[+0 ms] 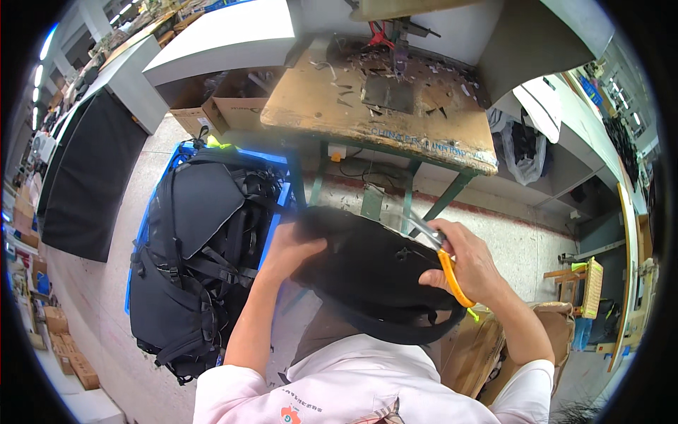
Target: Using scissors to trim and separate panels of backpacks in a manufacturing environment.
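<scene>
A black fabric bag hangs in front of my body, above my lap, with a curved strap or handle along its lower edge. My left hand grips its left end, thumb on the near face, other fingers hidden behind the fabric. In my right hand is a pair of scissors with orange handles. Their metal blades point up and left, by the bag's upper right edge; whether they touch it I cannot tell.
Black backpacks are heaped in a blue crate to my left. Ahead stands a worn wooden worktable on green legs, strewn with scraps. Cardboard boxes sit behind the crate. Low at right are brown cardboard and a small wooden stool.
</scene>
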Motion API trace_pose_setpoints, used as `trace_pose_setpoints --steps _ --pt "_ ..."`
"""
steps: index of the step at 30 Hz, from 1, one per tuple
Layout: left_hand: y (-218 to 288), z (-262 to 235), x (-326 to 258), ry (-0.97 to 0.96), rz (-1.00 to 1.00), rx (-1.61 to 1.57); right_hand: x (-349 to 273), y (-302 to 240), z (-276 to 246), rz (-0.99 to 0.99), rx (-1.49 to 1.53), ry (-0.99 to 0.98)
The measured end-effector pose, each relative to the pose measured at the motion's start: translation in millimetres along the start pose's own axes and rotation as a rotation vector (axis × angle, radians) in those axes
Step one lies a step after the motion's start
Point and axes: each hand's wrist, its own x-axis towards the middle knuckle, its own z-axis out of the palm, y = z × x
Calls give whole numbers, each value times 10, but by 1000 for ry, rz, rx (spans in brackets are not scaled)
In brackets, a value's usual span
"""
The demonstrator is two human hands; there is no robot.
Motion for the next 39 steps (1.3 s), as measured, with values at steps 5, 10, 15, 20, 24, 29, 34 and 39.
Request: trace_pose_setpoints --steps 5,10,15,20,24,29,34,39 --pt "383 109 -371 263 137 45 -179 -78 -11 21 89 284" --pt "283 90 -493 209 195 196 16 -339 -124 -85 102 -34" --pt "463 212 -500 32 318 396 212 -285 -269 -295 -63 -159" --pt "371 223 -498 -31 366 447 289 -358 -289 -367 -96 -382" --pt "374 222 -476 -66 439 379 281 -359 -239 -404 -77 -381" --pt "378 185 -490 -101 407 376 292 -332 -168 -468 -56 -340" --pt "333 167 -485 -94 430 385 278 -329 -97 -448 -51 -355" --pt "319 139 -480 -144 386 331 266 -285 -3 -411 -58 -384"
